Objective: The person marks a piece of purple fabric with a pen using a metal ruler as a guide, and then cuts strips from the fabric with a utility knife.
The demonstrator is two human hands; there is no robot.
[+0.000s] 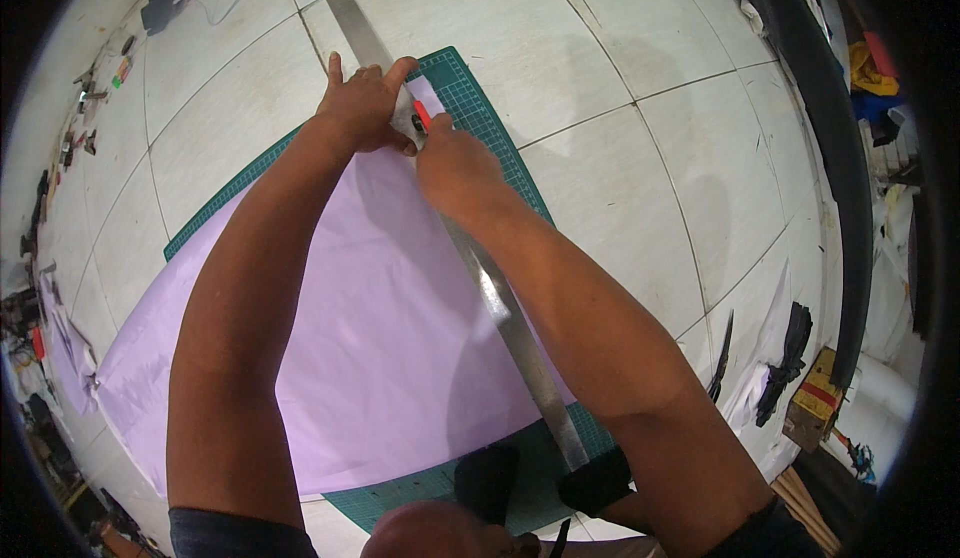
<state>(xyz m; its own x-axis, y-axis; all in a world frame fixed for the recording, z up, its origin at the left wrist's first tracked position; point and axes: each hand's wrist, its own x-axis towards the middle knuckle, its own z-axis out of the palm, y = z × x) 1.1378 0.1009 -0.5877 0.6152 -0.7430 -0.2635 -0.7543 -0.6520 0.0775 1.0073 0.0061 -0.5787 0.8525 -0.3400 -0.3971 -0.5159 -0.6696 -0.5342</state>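
A lilac sheet [375, 328] lies smooth over a green gridded cutting mat [475, 93] on the floor. Across the sheet's right side runs a long metal ruler [515, 343], its far end reaching past the mat. My left hand [362, 105] presses down on the ruler near the far edge of the sheet, fingers spread. Close beside it, my right hand [458, 165] is closed around a red utility knife [422, 116] held against the ruler. The knife's blade tip is too small to make out. My right forearm hides part of the sheet's right edge.
Pale tiles [640, 158] surround the mat. Black-handled scissors [722, 358] lie on the right near dark scraps [785, 363]. A long black roll [835, 188] stretches along the right side. At the far left sits a dark adapter [160, 10] with a cable.
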